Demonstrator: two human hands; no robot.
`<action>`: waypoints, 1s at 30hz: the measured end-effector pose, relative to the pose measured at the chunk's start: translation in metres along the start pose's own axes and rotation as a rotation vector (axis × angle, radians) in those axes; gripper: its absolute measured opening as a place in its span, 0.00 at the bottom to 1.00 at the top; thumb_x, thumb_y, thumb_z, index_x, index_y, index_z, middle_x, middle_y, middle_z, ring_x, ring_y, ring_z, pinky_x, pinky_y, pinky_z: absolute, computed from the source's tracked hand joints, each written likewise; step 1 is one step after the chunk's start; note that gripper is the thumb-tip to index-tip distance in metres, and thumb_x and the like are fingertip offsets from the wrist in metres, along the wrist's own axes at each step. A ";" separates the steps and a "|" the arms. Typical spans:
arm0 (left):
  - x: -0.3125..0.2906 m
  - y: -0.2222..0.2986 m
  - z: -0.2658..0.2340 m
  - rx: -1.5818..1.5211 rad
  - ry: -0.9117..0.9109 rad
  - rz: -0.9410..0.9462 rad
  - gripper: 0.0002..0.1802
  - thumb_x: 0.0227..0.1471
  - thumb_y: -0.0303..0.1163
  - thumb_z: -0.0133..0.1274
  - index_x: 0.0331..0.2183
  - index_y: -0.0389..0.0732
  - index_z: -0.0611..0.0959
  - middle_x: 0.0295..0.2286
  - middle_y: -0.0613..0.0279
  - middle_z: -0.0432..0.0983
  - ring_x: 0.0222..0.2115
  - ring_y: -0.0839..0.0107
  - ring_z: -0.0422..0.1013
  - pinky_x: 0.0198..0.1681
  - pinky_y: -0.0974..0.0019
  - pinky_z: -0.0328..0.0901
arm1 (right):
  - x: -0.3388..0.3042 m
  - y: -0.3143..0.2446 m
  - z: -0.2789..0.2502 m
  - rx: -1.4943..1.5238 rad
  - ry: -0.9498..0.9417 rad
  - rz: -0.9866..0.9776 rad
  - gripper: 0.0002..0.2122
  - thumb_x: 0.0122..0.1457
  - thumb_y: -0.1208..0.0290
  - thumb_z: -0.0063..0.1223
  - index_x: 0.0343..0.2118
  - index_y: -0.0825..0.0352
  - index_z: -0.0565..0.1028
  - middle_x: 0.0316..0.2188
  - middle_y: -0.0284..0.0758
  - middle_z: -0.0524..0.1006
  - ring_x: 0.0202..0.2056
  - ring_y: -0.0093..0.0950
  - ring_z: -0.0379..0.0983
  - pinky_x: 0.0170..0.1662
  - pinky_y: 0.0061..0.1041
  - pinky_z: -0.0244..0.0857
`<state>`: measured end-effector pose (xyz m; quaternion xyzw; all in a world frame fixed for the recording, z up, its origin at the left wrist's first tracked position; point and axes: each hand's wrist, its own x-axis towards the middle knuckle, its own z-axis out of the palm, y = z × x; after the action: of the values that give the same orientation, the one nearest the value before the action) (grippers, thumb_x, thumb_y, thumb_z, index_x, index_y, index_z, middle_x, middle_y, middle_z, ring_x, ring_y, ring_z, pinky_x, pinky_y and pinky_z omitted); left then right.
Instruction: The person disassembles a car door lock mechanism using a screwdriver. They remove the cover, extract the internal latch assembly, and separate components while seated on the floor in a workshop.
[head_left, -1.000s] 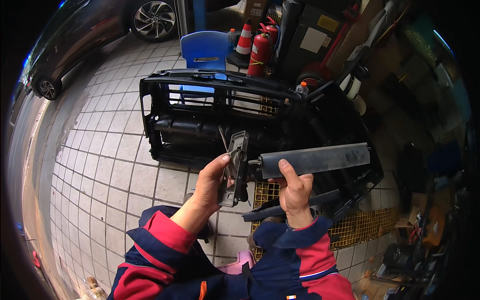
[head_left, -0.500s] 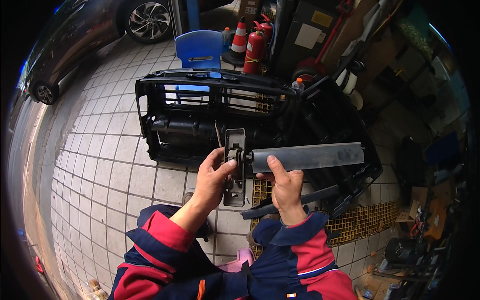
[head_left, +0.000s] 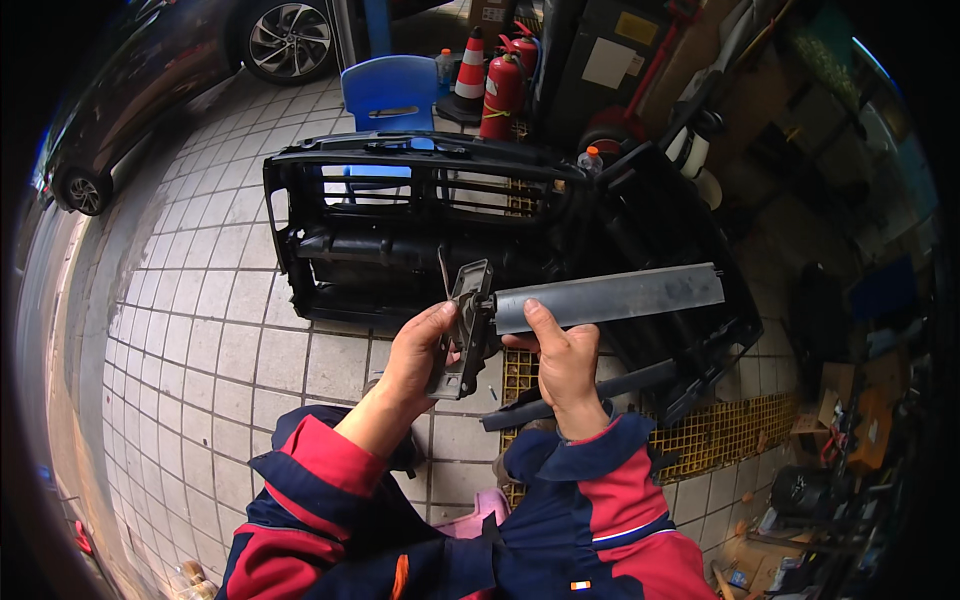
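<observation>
My left hand (head_left: 408,355) is closed around a narrow grey-brown plastic bracket (head_left: 473,280), its thumb on the upper side. The bracket is tilted, its top leaning right. My right hand (head_left: 568,365) pinches the near end of a long flat grey plastic slat (head_left: 630,297), thumb on top and fingers underneath. The slat stretches to the right, its left end meeting the bracket at a small pin; whether it is seated there I cannot tell. Beyond my hands stands a large black plastic frame (head_left: 380,246) with slatted openings. A thin rod (head_left: 443,268) shows just above my left hand.
A dark plastic strip (head_left: 630,388) lies below my right hand, near a yellow floor grating (head_left: 730,432). Behind the frame are a blue chair (head_left: 388,90), a traffic cone (head_left: 470,72) and red fire extinguishers (head_left: 502,95). A pink stool (head_left: 470,518) shows between my legs.
The bracket has turned from upright to tilted, its top now leaning right and its lower end swung left. The slat has tipped up slightly at its right end. Both hands keep their hold.
</observation>
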<state>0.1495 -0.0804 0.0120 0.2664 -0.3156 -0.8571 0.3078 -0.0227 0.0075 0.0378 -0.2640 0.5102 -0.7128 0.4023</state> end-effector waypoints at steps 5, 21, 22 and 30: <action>0.004 -0.006 -0.002 0.169 0.187 0.042 0.18 0.70 0.44 0.51 0.46 0.38 0.81 0.32 0.68 0.81 0.26 0.83 0.75 0.27 0.80 0.68 | 0.001 -0.001 -0.006 -0.147 0.005 -0.092 0.07 0.65 0.73 0.66 0.40 0.72 0.82 0.36 0.34 0.84 0.33 0.22 0.81 0.31 0.23 0.80; 0.001 -0.002 -0.001 0.130 0.080 -0.008 0.23 0.70 0.43 0.51 0.52 0.33 0.80 0.33 0.62 0.83 0.25 0.82 0.77 0.26 0.81 0.68 | 0.013 0.001 -0.017 0.299 -0.081 -0.050 0.24 0.59 0.70 0.73 0.52 0.63 0.68 0.38 0.32 0.80 0.47 0.28 0.78 0.54 0.32 0.71; 0.001 -0.002 -0.001 0.115 0.053 -0.016 0.23 0.70 0.43 0.51 0.53 0.33 0.80 0.33 0.62 0.83 0.25 0.82 0.77 0.26 0.81 0.68 | 0.013 -0.001 -0.017 0.293 -0.089 -0.068 0.22 0.59 0.71 0.69 0.52 0.64 0.68 0.38 0.32 0.80 0.48 0.28 0.78 0.55 0.33 0.71; 0.000 -0.003 -0.001 0.142 0.064 -0.007 0.23 0.69 0.42 0.53 0.54 0.34 0.79 0.35 0.64 0.84 0.28 0.80 0.79 0.26 0.81 0.67 | 0.007 -0.016 -0.008 0.214 -0.205 -0.089 0.23 0.55 0.81 0.47 0.56 0.69 0.68 0.55 0.49 0.75 0.62 0.41 0.71 0.70 0.44 0.60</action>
<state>0.1493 -0.0789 0.0094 0.3161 -0.3644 -0.8247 0.2951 -0.0374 0.0085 0.0503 -0.3133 0.3756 -0.7495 0.4461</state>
